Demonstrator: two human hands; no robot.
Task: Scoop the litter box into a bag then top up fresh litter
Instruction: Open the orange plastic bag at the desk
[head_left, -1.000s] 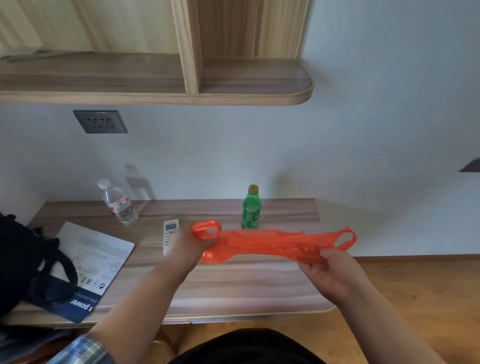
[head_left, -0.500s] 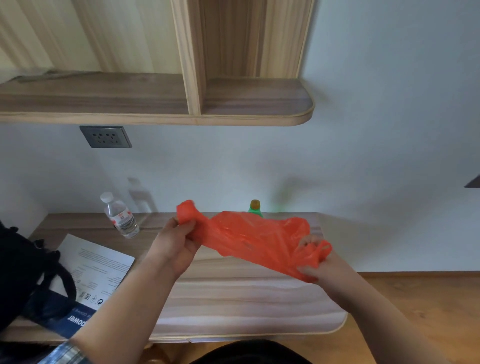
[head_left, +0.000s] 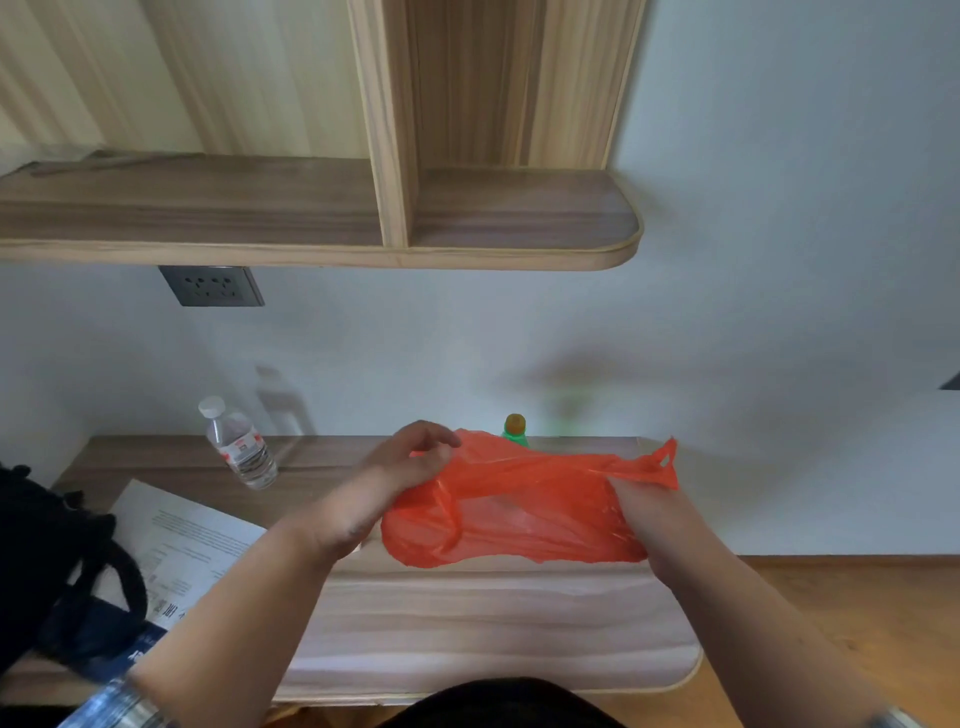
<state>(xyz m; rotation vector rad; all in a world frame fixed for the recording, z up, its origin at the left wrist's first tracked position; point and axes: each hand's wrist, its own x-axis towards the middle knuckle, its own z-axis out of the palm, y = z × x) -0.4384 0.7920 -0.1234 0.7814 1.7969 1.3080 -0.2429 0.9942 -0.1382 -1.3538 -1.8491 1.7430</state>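
An orange plastic bag (head_left: 519, 509) hangs spread between my two hands above the wooden desk (head_left: 467, 623). My left hand (head_left: 400, 473) pinches its left edge with some fingers lifted. At the right side my right hand (head_left: 636, 514) grips the bag just below one loop handle (head_left: 667, 462), which sticks up. No litter box, scoop or litter shows in this view.
On the desk stand a clear water bottle (head_left: 239, 449) and a green bottle (head_left: 515, 431) half hidden behind the bag. A printed booklet (head_left: 182, 545) and a black bag (head_left: 47, 566) lie at the left. A wooden shelf (head_left: 322, 218) overhangs; a wall socket (head_left: 210, 287) sits beneath it.
The bag went from a stretched strip to a bunched shape, and now hangs wider and fuller. My right hand shifted right and the handle came up; my left hand regripped the left edge.
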